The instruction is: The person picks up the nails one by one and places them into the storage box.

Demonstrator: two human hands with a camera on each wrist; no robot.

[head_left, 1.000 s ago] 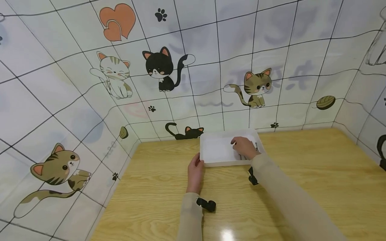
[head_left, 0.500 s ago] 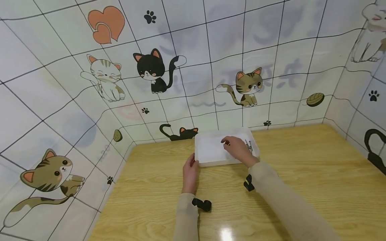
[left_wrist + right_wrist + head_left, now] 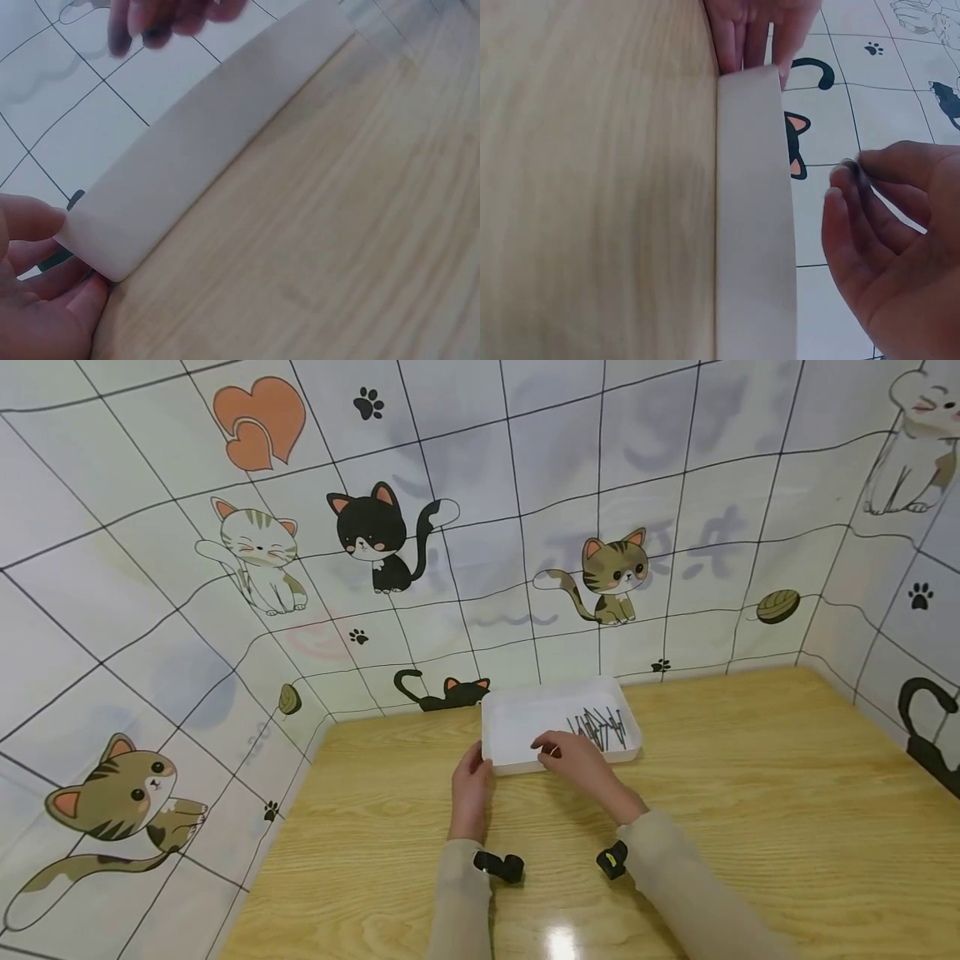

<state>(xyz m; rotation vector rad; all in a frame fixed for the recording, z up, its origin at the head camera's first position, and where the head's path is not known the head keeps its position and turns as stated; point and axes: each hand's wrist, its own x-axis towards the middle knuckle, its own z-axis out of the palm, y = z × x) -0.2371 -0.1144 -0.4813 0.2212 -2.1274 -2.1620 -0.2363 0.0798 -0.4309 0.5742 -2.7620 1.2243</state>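
Observation:
A shallow white tray lies on the table against the back wall. Thin dark nail-like metal pieces, several of them, are heaped in its right half. My left hand grips the tray's near left corner, fingers and thumb at its edge, as the left wrist view shows up close. Over the tray's front rim hovers my right hand, left of the heap. In the right wrist view its thumb and fingertips pinch a small dark metal piece, mostly hidden by the fingers.
The wood-grain table runs up to a tiled-pattern wall printed with cartoon cats. Side walls with the same print stand at left and right. A black wrist camera sits on the left sleeve, another camera on the right.
My right hand has moved left and toward me from over the heap, uncovering the metal pieces. The left hand has stayed at the tray's corner. The head view has shifted slightly.

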